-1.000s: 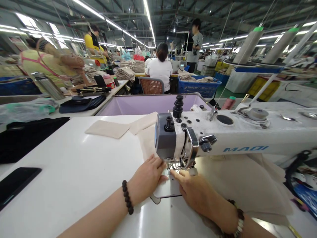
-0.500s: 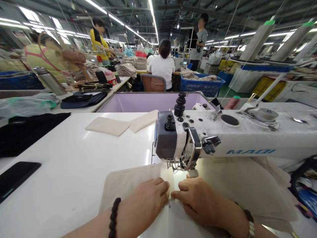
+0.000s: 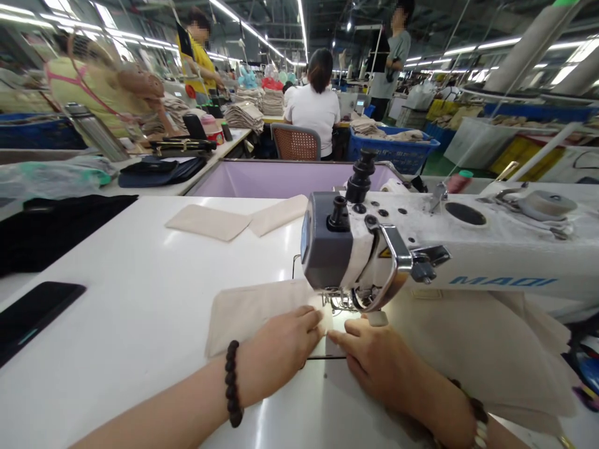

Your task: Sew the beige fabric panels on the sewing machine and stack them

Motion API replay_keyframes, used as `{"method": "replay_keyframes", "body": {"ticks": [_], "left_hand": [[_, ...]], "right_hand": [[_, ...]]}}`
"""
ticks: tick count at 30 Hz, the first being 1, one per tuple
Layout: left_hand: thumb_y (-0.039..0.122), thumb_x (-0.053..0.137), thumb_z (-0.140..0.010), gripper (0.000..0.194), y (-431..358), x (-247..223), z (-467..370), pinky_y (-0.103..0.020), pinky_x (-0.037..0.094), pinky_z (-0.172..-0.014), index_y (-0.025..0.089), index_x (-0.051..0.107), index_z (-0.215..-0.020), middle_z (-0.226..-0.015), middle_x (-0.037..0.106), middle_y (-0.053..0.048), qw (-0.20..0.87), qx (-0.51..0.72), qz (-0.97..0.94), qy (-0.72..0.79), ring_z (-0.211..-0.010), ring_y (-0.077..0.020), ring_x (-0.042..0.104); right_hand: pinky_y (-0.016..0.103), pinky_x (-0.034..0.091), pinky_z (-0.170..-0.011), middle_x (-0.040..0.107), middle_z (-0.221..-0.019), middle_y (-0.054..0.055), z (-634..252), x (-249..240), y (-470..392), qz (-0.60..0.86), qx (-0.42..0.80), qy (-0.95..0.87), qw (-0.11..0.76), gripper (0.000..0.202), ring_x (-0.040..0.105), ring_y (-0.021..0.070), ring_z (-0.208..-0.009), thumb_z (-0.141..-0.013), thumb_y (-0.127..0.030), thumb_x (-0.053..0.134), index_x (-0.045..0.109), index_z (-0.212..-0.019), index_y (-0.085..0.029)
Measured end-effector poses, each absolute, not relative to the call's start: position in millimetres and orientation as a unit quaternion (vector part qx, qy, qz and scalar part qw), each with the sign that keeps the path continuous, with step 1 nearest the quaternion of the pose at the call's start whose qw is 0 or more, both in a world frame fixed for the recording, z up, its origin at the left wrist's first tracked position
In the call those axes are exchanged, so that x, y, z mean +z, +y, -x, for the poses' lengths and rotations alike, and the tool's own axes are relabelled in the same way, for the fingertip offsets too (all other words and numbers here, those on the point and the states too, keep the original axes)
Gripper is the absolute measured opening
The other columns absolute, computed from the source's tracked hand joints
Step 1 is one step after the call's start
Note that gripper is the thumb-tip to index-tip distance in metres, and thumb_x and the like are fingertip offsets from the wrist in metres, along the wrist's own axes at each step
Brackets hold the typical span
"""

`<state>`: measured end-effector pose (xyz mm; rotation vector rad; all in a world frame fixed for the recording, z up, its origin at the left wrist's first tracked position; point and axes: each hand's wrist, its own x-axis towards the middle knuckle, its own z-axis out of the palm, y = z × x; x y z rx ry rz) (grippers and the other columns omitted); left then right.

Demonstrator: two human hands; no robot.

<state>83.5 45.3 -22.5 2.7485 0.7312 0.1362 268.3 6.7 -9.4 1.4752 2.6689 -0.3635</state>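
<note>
A beige fabric piece [image 3: 253, 305] lies flat on the white table, its right edge under the needle area of a white sewing machine [image 3: 397, 249]. My left hand [image 3: 285, 343] presses on this fabric just left of the needle, fingers bent and close together. My right hand [image 3: 384, 355] rests to the right of the needle, index finger stretched toward the fabric edge, other fingers curled. The two hands' fingertips are a small gap apart. Larger beige fabric [image 3: 477, 343] lies under the machine arm, behind and right of my right hand.
Two beige strips [image 3: 210, 222] lie at the table's back. A phone [image 3: 37, 315] and black cloth [image 3: 60, 227] are at the left. Beyond the table is a purple-lined bin [image 3: 271, 179]. A person in white [image 3: 316, 112] sits ahead; other people are around.
The fabric piece and my hands have moved forward, away from my body, along the needle area. The head view has shifted, so the machine appears farther right.
</note>
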Motion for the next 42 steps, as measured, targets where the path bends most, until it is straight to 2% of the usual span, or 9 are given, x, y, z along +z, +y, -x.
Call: {"method": "replay_keyframes", "body": {"ticks": [9,17,21,27,32,35,37,39,42], "left_hand": [[0.011,0.047,-0.087,0.017,69,-30,-85,-0.030,0.047,-0.085,0.013,0.059,-0.099,-0.103,0.058,-0.008,0.172,0.072,-0.938,0.292,-0.094,-0.0187,0.056],[0.005,0.046,-0.085,0.019,78,-31,-87,-0.029,0.047,-0.087,0.012,0.060,-0.095,-0.100,0.060,-0.009,0.178,0.123,-0.928,0.302,-0.096,-0.0193,0.056],[0.007,0.046,-0.086,0.018,78,-36,-87,-0.028,0.045,-0.089,0.012,0.060,-0.097,-0.103,0.060,-0.009,0.173,0.141,-0.927,0.301,-0.099,-0.0193,0.055],[0.014,0.049,-0.086,0.017,69,-36,-87,-0.031,0.045,-0.090,0.010,0.057,-0.101,-0.105,0.058,-0.010,0.096,0.131,-0.934,0.319,-0.100,-0.0217,0.053],[0.011,0.047,-0.085,0.012,64,-39,-78,-0.037,0.053,-0.065,0.011,0.057,-0.090,-0.090,0.060,-0.009,0.026,0.052,-0.915,0.400,-0.078,-0.0239,0.057],[0.005,0.039,-0.085,0.028,76,-51,-67,-0.041,0.050,-0.082,0.005,0.049,-0.111,-0.113,0.053,-0.019,0.019,0.076,-0.886,0.457,-0.101,-0.0271,0.054],[0.004,0.037,-0.084,0.039,84,-60,-61,-0.050,0.040,-0.095,0.001,0.038,-0.123,-0.129,0.039,-0.025,0.001,0.103,-0.881,0.463,-0.120,-0.0321,0.039],[0.005,0.037,-0.084,0.041,88,-66,-59,-0.052,0.038,-0.097,0.007,0.038,-0.125,-0.133,0.037,-0.021,-0.014,0.138,-0.886,0.443,-0.123,-0.0314,0.036],[0.002,0.036,-0.084,0.039,86,-68,-59,-0.042,0.045,-0.091,0.013,0.044,-0.121,-0.128,0.044,-0.016,-0.011,0.151,-0.901,0.406,-0.113,-0.0248,0.048]], "right_hand": [[0.027,0.039,-0.082,0.063,-0.105,0.006,-259,-20,13,-0.554,-0.109,0.825,-0.010,0.046,0.057,0.0163,-0.092,-0.079,-0.006,0.038,0.048,-0.122,-0.018],[0.029,0.042,-0.084,0.064,-0.103,0.007,-260,-22,14,-0.555,-0.129,0.822,-0.018,0.039,0.058,0.0179,-0.093,-0.078,-0.004,0.037,0.058,-0.108,-0.018],[0.032,0.043,-0.090,0.063,-0.108,0.009,-259,-28,13,-0.556,-0.108,0.824,-0.016,0.048,0.058,0.0193,-0.097,-0.075,-0.002,0.036,0.054,-0.117,-0.017],[0.035,0.049,-0.086,0.064,-0.108,0.009,-262,-40,13,-0.546,-0.063,0.836,0.005,0.052,0.058,0.0223,-0.098,-0.076,-0.003,0.036,0.050,-0.124,-0.018],[0.032,0.051,-0.083,0.063,-0.110,0.006,-267,-51,13,-0.516,-0.046,0.855,-0.024,0.048,0.061,0.0198,-0.094,-0.079,-0.006,0.036,0.050,-0.123,-0.019],[0.026,0.054,-0.074,0.065,-0.107,0.007,-274,-50,11,-0.501,-0.002,0.862,-0.077,0.043,0.064,0.0172,-0.086,-0.080,-0.008,0.036,0.052,-0.118,-0.019],[0.025,0.054,-0.066,0.066,-0.100,0.010,-284,-40,4,-0.484,0.074,0.863,-0.121,0.038,0.065,0.0176,-0.079,-0.079,-0.008,0.036,0.056,-0.110,-0.016],[0.025,0.054,-0.060,0.067,-0.088,0.010,-299,-24,-7,-0.478,0.140,0.855,-0.144,0.030,0.065,0.0178,-0.071,-0.078,-0.009,0.036,0.059,-0.096,-0.016],[0.025,0.052,-0.050,0.063,-0.073,0.005,-323,-5,-27,-0.535,0.157,0.823,-0.111,0.013,0.062,0.0168,-0.060,-0.077,-0.014,0.044,0.056,-0.076,-0.020]]}}
